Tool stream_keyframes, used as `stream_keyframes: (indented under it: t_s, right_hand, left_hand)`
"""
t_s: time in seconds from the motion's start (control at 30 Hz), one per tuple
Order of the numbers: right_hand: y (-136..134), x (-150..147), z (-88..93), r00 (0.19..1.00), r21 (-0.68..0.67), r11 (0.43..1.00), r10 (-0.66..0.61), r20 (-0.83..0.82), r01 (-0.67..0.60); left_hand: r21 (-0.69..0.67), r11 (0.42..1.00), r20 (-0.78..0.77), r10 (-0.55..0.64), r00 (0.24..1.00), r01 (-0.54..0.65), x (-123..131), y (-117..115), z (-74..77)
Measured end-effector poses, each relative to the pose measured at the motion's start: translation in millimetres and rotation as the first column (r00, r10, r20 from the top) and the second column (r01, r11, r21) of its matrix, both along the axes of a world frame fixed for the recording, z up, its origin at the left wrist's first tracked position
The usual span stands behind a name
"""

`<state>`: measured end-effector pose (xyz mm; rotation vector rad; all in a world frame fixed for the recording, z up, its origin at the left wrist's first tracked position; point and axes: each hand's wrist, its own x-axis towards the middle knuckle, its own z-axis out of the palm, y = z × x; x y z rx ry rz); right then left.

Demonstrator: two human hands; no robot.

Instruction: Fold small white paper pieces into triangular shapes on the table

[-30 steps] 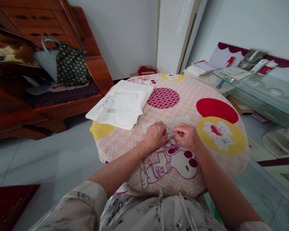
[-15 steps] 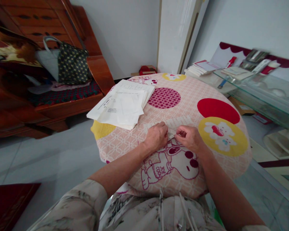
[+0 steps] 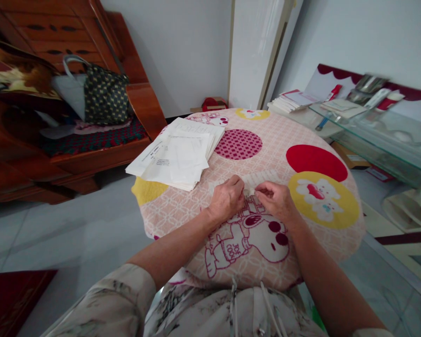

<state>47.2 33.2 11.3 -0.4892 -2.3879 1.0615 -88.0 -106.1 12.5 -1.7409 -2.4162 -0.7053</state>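
Observation:
Both hands meet over the near half of the round table, low above the patterned cloth (image 3: 182, 220). My left hand (image 3: 228, 197) is closed, its thumb and fingers pinching a small whitish piece (image 3: 249, 189) that looks like paper. From the other side my right hand (image 3: 273, 199) pinches the same piece with thumb and forefinger. Just behind the fingers lies a pale ribbed strip (image 3: 261, 177); whether it joins the pinched piece I cannot tell. A stack of white printed sheets (image 3: 182, 157) rests on the cloth, beyond my left hand.
To the right, a glass shelf (image 3: 389, 128) carries several small items beside a pile of papers (image 3: 293, 100). On the left stands a carved wooden bench (image 3: 101, 161) with a dark patterned bag (image 3: 105, 93) on it. A white cabinet (image 3: 254, 51) rises behind the table.
The fingers have shifted slightly at the whitish piece, with the right fingertips drawn closer together. Both hands stay at the same spot, and the paper stack has not moved.

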Motion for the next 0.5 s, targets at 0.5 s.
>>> stream_keyframes:
  t_s: [0.5]
  right_hand:
    - [-3.2,-1.2,5.1,0.996,0.076,0.996,0.044,-0.072,-0.038]
  left_hand:
    - [0.159,0.987,-0.106,-0.010,0.994,0.026,-3.1,-0.5,-6.0]
